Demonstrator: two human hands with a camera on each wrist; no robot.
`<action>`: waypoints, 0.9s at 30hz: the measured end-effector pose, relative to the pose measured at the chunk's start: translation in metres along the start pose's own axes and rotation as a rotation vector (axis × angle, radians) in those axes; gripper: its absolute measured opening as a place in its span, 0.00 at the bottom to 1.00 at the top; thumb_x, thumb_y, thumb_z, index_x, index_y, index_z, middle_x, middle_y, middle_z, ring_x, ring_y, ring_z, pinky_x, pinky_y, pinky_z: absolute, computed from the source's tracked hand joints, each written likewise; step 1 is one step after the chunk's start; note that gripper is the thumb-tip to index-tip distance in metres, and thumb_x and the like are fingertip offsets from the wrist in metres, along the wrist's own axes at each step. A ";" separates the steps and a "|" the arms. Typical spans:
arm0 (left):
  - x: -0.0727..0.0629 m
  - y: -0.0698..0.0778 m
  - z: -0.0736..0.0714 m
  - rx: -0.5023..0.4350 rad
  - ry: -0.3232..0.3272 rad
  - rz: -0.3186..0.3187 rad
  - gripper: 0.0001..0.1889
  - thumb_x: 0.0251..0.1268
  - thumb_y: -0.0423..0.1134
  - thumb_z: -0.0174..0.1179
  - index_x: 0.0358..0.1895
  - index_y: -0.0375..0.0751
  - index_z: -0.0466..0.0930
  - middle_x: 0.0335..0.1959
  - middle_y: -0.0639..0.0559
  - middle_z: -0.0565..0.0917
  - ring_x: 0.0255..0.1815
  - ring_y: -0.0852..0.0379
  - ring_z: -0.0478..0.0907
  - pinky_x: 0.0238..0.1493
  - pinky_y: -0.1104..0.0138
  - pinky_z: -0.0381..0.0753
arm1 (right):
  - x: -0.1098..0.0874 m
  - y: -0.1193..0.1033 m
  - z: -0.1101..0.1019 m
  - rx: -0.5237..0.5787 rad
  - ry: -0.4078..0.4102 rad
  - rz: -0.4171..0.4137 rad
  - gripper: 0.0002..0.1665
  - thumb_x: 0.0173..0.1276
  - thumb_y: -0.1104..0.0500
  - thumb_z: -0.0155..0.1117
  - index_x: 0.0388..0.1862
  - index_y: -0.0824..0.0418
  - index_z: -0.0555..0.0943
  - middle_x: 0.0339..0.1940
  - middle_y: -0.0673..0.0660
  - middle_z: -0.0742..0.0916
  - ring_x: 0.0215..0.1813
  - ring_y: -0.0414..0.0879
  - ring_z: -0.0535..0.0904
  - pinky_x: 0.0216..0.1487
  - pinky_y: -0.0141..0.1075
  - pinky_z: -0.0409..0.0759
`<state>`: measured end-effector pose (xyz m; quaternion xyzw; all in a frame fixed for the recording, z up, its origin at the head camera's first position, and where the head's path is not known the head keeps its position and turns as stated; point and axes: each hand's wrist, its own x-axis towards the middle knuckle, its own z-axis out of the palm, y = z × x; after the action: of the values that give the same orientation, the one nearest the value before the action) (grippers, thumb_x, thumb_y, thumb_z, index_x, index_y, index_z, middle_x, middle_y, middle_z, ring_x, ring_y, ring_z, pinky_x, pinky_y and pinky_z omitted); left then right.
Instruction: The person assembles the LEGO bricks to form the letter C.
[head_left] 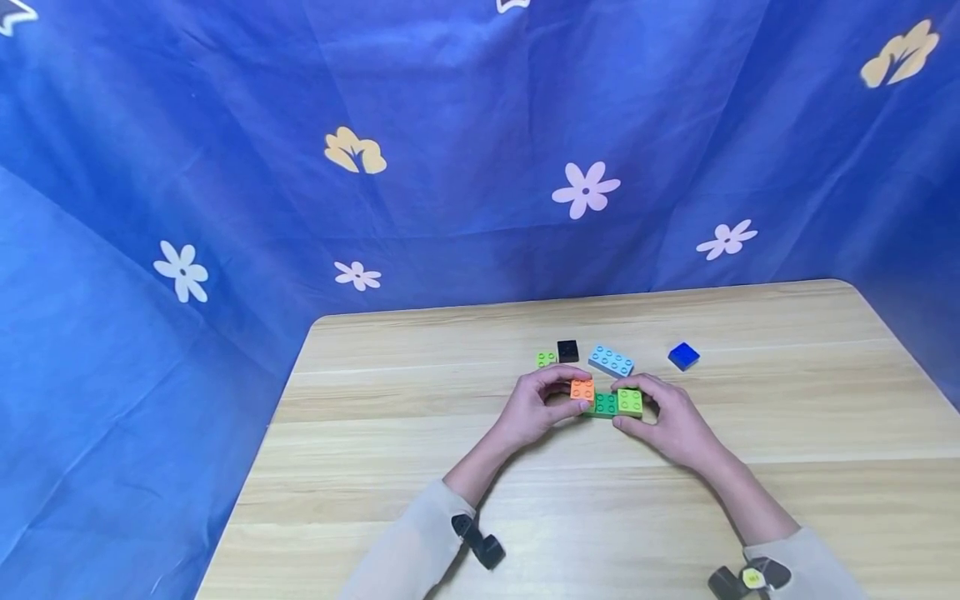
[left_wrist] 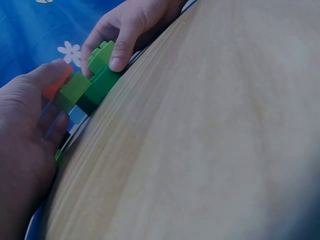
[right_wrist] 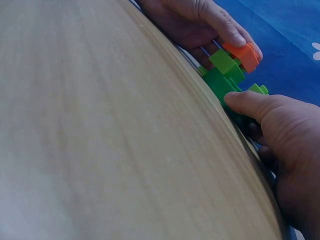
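A dark green brick [head_left: 604,406] rests low over the wooden table, with a lime brick [head_left: 630,402] on its right end. Another lime brick [left_wrist: 74,92] sits over its left end, and an orange brick [head_left: 582,391] tops that one. My left hand [head_left: 534,410] pinches the orange brick between thumb and fingers. From the other side, my right hand [head_left: 670,421] grips the dark green brick, its thumb pressed on the near side just below the right lime brick. In the head view the orange brick mostly hides the lime one beneath it.
Behind the hands lie a light blue brick [head_left: 611,361], a black square piece [head_left: 567,351] and a small lime brick [head_left: 546,358]. A dark blue piece [head_left: 683,357] lies farther right. A blue flowered cloth [head_left: 465,233] hangs along the far edge of the table [head_left: 360,500].
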<state>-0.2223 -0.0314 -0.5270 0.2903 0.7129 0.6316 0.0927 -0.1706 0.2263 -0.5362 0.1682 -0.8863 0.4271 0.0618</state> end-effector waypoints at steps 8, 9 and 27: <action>0.001 0.000 0.001 -0.014 0.003 -0.029 0.18 0.65 0.31 0.75 0.58 0.42 0.87 0.56 0.50 0.86 0.51 0.58 0.86 0.55 0.63 0.88 | 0.001 -0.001 -0.002 0.002 0.006 -0.007 0.30 0.61 0.60 0.84 0.61 0.49 0.84 0.57 0.49 0.88 0.61 0.51 0.83 0.60 0.45 0.82; 0.001 0.000 0.001 -0.018 0.003 -0.034 0.18 0.64 0.31 0.75 0.58 0.42 0.87 0.56 0.50 0.86 0.50 0.59 0.86 0.55 0.63 0.88 | 0.001 -0.001 -0.002 0.003 0.005 -0.007 0.30 0.61 0.60 0.84 0.61 0.49 0.84 0.57 0.49 0.88 0.61 0.51 0.83 0.60 0.44 0.82; 0.001 0.006 0.003 0.027 0.000 -0.025 0.18 0.62 0.29 0.76 0.56 0.40 0.88 0.58 0.48 0.85 0.52 0.58 0.85 0.48 0.62 0.91 | 0.001 0.001 -0.001 -0.001 -0.005 -0.003 0.30 0.62 0.58 0.83 0.62 0.50 0.83 0.58 0.50 0.88 0.62 0.53 0.83 0.61 0.48 0.82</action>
<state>-0.2202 -0.0283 -0.5218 0.2826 0.7250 0.6207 0.0967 -0.1715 0.2275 -0.5363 0.1709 -0.8864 0.4259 0.0604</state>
